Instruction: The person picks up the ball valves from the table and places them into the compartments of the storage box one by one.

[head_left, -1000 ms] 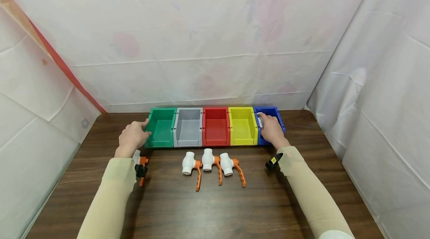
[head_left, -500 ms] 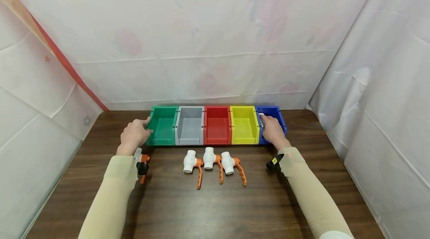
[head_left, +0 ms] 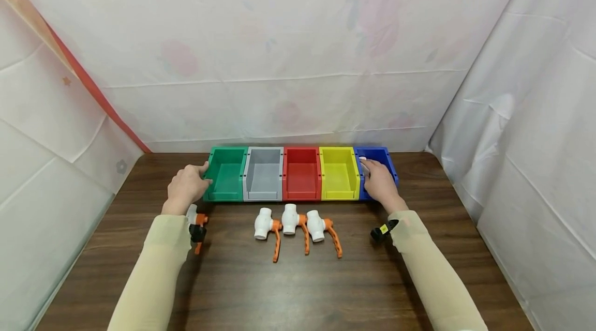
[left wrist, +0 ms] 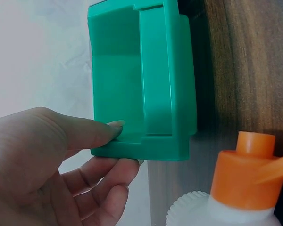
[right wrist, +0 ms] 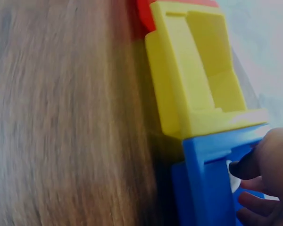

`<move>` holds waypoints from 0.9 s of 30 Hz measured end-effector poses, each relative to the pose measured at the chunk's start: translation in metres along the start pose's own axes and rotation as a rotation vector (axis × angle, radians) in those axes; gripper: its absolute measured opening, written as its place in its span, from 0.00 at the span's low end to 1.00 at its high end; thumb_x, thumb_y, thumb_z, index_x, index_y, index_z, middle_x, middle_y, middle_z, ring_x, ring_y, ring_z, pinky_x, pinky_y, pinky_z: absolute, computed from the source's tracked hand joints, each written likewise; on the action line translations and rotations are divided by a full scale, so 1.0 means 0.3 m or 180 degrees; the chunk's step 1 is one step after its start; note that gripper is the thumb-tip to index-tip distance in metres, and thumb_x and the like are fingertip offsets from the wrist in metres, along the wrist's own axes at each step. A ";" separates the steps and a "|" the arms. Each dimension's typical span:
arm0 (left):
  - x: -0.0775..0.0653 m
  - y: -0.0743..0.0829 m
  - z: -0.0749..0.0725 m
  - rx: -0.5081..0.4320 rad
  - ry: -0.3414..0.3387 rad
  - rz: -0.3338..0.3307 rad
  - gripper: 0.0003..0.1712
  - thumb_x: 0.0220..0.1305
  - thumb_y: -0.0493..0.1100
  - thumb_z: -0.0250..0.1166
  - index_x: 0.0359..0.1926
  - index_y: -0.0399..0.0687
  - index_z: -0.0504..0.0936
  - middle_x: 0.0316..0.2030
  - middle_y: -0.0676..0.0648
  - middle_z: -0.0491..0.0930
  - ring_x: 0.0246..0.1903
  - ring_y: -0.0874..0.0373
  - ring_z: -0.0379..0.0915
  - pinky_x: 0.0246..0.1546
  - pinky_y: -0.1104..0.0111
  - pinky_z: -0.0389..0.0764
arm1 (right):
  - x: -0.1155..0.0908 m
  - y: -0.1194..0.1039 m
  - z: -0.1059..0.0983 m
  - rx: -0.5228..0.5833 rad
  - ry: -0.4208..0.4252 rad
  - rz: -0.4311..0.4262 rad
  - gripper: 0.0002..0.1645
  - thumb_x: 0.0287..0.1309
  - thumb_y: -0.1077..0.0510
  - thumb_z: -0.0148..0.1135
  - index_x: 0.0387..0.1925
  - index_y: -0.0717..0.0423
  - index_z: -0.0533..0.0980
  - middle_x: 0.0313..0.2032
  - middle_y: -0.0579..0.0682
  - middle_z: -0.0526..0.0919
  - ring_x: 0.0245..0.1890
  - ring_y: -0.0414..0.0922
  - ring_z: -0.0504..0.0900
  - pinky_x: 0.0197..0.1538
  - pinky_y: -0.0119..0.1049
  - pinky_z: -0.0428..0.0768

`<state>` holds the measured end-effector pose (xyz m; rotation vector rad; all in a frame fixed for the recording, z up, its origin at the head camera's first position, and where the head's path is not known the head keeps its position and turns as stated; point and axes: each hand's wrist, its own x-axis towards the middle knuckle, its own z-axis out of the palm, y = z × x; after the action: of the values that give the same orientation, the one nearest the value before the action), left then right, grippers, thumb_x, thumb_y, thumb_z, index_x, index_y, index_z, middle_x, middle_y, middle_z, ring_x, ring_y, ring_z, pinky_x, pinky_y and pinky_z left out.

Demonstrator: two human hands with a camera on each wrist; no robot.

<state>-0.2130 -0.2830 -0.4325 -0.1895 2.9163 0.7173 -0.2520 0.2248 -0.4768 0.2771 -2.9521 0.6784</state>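
My left hand [head_left: 187, 186] pinches the left wall of the green bin [left wrist: 118, 84]; the left wrist view shows the thumb inside the wall and fingers curled beneath it. Inside the blue bin [right wrist: 198, 155] at the row's right end is my right hand [head_left: 379, 181]. Its thumb and curled fingers hold a white plastic piece [right wrist: 234, 178], mostly hidden by the hand, so its kind cannot be made out. Near the left wrist lies a white ball valve with an orange handle [left wrist: 247, 181], partly covered by the sleeve in the head view.
Between the green and blue bins stand a grey bin [head_left: 263, 195], a red bin [head_left: 301, 194] and a yellow bin [head_left: 339, 194]. Three ball valves lie in front: left valve [head_left: 263, 224], middle valve [head_left: 289, 220], right valve [head_left: 316, 226]. White cloth [head_left: 288, 62] hangs behind the wooden table [head_left: 288, 295].
Over the last half second my right wrist and forearm have shifted slightly right and toward the person, with the hand still in the blue bin. My left hand keeps its hold on the green bin.
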 end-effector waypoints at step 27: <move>-0.002 -0.005 0.005 -0.0103 -0.0013 -0.0047 0.36 0.73 0.46 0.59 0.76 0.49 0.57 0.67 0.24 0.62 0.21 0.46 0.65 0.22 0.59 0.67 | -0.139 -0.094 0.015 0.0737 0.0897 -0.0317 0.20 0.63 0.65 0.60 0.56 0.61 0.80 0.59 0.61 0.78 0.62 0.60 0.71 0.64 0.59 0.65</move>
<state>-0.2120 -0.2838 -0.4344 -0.2126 2.8978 0.7619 -0.2058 0.2043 -0.4746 0.3153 -2.5777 0.9599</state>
